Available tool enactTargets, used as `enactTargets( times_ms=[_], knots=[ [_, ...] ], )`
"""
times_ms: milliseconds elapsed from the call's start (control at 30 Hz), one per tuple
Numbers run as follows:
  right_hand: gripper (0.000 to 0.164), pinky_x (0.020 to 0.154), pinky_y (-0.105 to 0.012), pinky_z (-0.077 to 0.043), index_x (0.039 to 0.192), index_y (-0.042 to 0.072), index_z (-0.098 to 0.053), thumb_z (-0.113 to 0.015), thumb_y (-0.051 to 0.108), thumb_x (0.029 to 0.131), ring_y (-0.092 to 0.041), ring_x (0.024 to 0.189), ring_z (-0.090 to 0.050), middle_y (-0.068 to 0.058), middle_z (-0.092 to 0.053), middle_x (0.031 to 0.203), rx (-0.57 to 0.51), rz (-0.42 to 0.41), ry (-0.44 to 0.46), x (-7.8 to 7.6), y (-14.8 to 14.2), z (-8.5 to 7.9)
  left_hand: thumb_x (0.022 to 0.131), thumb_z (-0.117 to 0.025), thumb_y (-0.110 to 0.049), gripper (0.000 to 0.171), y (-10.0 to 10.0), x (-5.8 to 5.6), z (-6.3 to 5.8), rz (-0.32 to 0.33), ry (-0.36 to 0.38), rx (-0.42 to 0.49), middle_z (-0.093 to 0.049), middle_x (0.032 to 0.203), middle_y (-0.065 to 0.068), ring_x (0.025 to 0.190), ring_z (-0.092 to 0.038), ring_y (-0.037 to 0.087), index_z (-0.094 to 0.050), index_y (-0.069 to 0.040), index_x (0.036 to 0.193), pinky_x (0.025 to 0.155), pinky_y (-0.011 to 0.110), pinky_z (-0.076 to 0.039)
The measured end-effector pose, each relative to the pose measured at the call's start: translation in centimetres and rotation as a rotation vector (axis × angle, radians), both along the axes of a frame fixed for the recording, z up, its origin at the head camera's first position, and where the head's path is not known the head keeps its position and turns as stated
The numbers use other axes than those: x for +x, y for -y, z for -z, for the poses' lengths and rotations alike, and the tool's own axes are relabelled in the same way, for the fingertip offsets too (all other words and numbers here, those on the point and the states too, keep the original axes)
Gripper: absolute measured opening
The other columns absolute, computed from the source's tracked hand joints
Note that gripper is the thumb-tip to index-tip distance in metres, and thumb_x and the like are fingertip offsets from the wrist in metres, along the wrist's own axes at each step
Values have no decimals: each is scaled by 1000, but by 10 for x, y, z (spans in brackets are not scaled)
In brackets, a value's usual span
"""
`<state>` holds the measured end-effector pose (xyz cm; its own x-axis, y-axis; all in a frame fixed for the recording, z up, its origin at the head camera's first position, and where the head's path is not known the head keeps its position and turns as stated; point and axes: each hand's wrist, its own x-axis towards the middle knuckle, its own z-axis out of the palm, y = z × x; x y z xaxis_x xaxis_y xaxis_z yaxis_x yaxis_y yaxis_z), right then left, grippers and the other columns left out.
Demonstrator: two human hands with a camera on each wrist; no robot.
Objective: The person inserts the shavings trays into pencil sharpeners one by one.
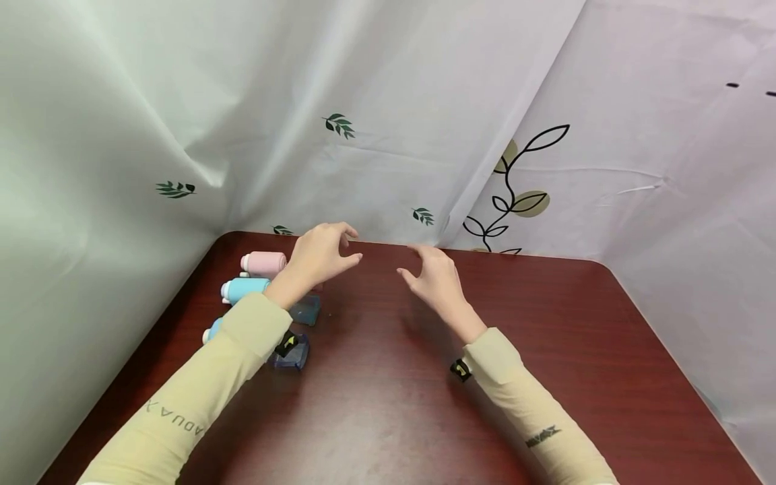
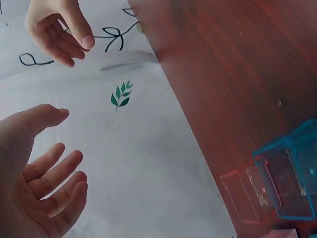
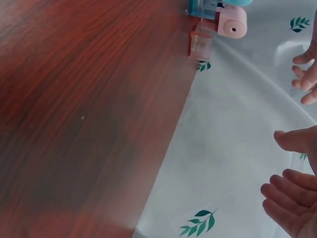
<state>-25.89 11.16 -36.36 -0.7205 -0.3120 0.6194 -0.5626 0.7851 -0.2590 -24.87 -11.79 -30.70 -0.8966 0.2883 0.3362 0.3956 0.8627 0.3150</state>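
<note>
it's nine o'clock on the desk (image 1: 376,411) first: the blue device (image 1: 215,329) peeks out from behind the left sleeve (image 1: 248,337), a see-through dark-blue bin (image 1: 294,356) showing past that sleeve. up to ten o'clock, and there's the light-blue device (image 1: 250,288) with the pink device (image 1: 268,261) near it, pale ends facing nine, a clear teal bin (image 1: 308,310) peeping past the wrist. eleven o'clock now, and the left hand (image 1: 321,254) hangs over the desk, thumb and curved fingers wide apart! over to one o'clock, the right hand (image 1: 435,279) mirrors it, just as wide, well apart from its partner. its right sleeve (image 1: 515,377) runs down towards five, while beyond, at one, black-lined leaves (image 1: 506,195) decorate the white curtain (image 1: 655,135).
</note>
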Motion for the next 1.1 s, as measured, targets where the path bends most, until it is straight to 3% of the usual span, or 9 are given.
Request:
enactTargets(
  times_ms=[500,900,1100],
  knots=[
    [44,78,-36,-49,112,6,-59,-72,25,75,-20,96,-58,-9,-65,104,-29,-44,-37,-5,37,0,76,-69,-34,40,48,-12,2,54,-137,34,-62,96,0,86,-51,18,-60,-18,112,64,39,-46],
    [44,79,-38,-48,112,5,-59,-71,26,76,-21,97,-57,-10,-64,105,-20,-54,-8,-11,62,0,76,-69,-36,44,85,-17,14,44,-141,44,-61,102,3,91,-50,20,-58,-18,115,70,42,-45],
    [43,78,-36,-49,112,5,-59,-71,27,76,-20,96,-56,-9,-64,103,-32,-55,-19,-16,71,2,76,-70,-36,42,94,-21,18,58,-168,-16,-61,101,3,90,-51,19,-60,-17,112,67,40,-46]
  ],
)
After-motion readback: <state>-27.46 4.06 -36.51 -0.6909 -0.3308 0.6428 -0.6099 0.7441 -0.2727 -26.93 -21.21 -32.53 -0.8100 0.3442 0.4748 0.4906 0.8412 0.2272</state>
